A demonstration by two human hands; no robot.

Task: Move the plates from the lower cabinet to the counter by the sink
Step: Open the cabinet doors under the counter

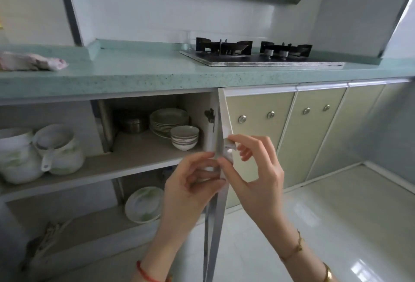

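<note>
A stack of pale plates (168,119) stands on the upper shelf of the open lower cabinet, with a stack of small bowls (184,136) in front of it. One more plate (144,204) leans on the bottom shelf. The cabinet door (216,219) is swung open, its edge facing me. My left hand (190,187) curls its fingers round that edge from the inner side. My right hand (256,169) pinches a small white latch (229,149) on the door's outer side. Neither hand touches a plate.
A teal counter (134,70) runs above the cabinet, with a gas hob (258,56) at the right and a pinkish cloth (31,61) at the left. Two white lidded pots (60,150) fill the left shelf; a metal pot (133,122) sits behind the plates. Closed doors (314,133) continue right.
</note>
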